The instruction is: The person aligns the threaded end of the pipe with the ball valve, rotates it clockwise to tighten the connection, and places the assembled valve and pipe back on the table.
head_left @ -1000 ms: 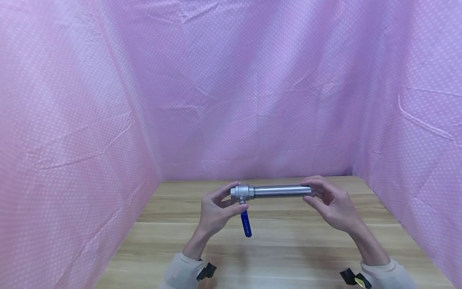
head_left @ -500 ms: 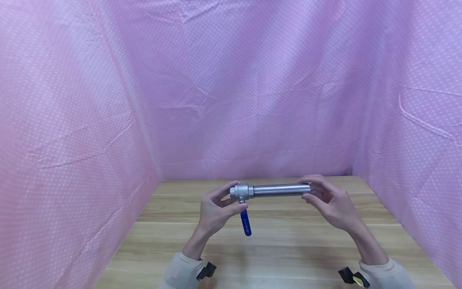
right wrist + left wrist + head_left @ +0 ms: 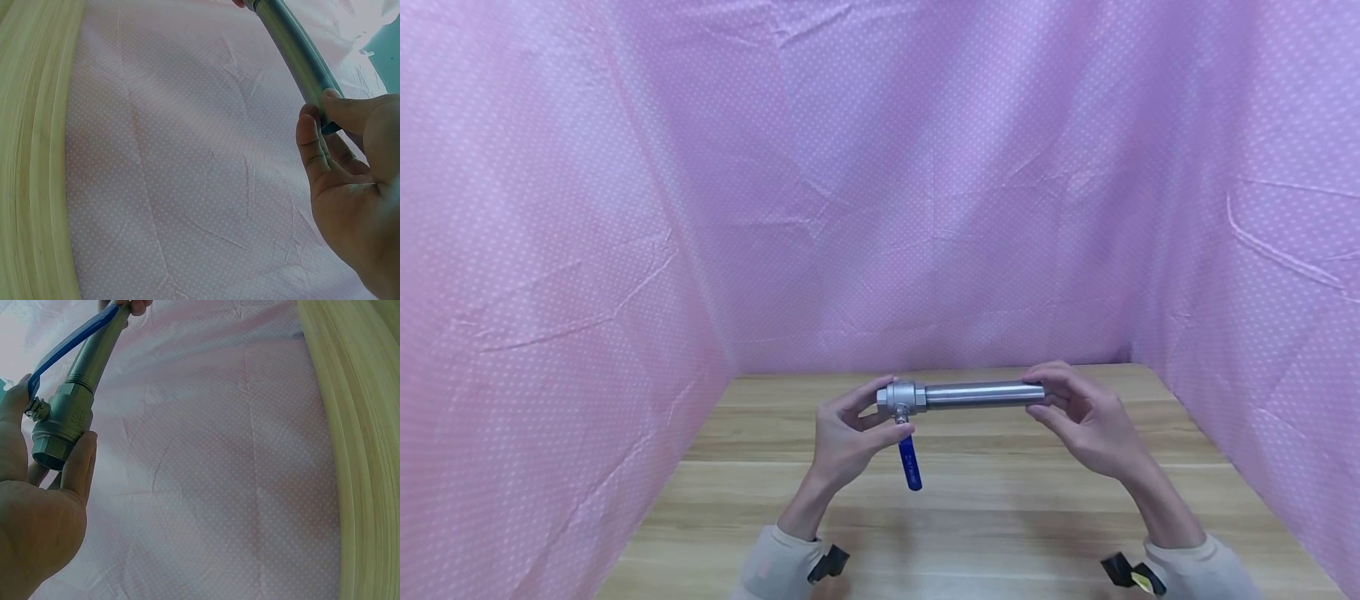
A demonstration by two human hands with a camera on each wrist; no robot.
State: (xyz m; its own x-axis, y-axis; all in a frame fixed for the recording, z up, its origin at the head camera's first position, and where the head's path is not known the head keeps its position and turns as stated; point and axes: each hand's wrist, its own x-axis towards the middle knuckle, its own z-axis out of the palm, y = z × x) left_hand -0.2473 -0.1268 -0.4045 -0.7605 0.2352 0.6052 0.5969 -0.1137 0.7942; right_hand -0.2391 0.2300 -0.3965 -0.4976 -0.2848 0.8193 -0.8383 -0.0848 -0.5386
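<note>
Between both hands, above the table, a steel ball valve [image 3: 901, 397] and a smooth metal pipe [image 3: 981, 395] form one nearly level piece. The left hand [image 3: 848, 437] grips the valve body, its thumb beside the base of the blue lever handle [image 3: 910, 463], which points down toward the person. Some thread shows where the pipe [image 3: 100, 353] enters the valve [image 3: 62, 422] in the left wrist view. At the pipe's other end, the right hand [image 3: 1093, 425] pinches it between thumb and fingers; the right wrist view shows this pipe end [image 3: 306, 62] too.
A wood-grain table [image 3: 970, 533] lies under the hands. Pink dotted cloth [image 3: 925, 192] encloses the back and both sides. Black straps [image 3: 829, 564] sit at the wrists by the light sleeves.
The valve and pipe have shifted very slightly up and left with both hands. Each hand keeps its hold.
</note>
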